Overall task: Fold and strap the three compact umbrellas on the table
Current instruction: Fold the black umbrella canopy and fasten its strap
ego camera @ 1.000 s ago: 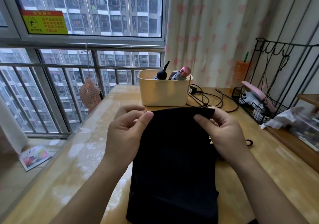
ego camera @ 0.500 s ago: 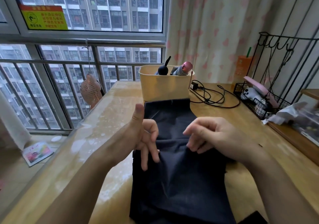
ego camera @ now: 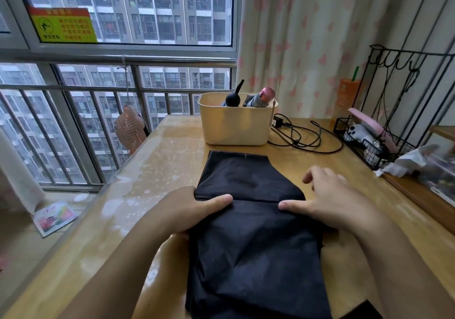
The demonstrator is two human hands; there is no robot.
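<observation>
Two hands are lying on the black umbrella, which is stretching flat along the table, its long axis running from the person toward the bin. The left hand is angling inward, its grip pinching the fabric's left edge, thumb on top, fingers tucked beneath. The right hand is pressing its thumb on the fold, grip spread.

A black umbrella canopy is shown on a tan wooden worktop, with a cream bin and pink-heart-patterned white curtain behind.
</observation>
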